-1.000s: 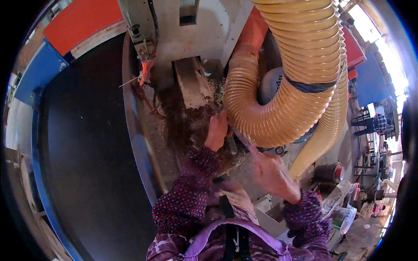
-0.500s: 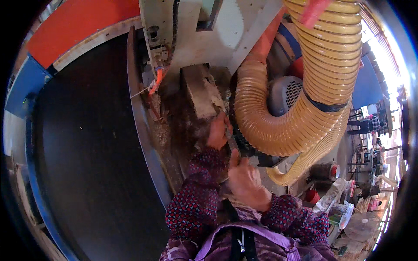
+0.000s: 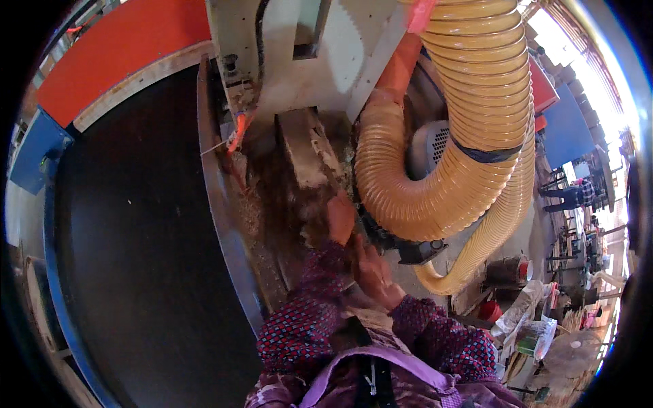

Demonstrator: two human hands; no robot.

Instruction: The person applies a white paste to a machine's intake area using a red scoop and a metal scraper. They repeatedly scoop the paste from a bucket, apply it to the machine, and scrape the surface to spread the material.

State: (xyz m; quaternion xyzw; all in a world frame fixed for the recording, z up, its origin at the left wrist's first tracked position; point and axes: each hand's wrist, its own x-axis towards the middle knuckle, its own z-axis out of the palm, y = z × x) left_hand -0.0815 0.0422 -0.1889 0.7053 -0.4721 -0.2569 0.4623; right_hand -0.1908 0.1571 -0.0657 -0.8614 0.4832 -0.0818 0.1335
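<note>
Okay, so I'm counting one left hand (image 3: pixel 341 219), one right hand (image 3: pixel 378 277), one brown slab (image 3: pixel 304 151), one grey motor (image 3: pixel 428 146) and one big black surface (image 3: pixel 136 204). The slab's lying at 11 o'clock from the left hand, the motor's sitting at 2 and the black surface is stretching off at 9. Left fingers are curling near the slab's lower end; can't tell how wide that grip is or what it's holding. The right hand's sitting at 5 o'clock from the left, fingers close together, grip unclear too. Compared with a second ago, it's sitting noticeably closer to the left.
</note>
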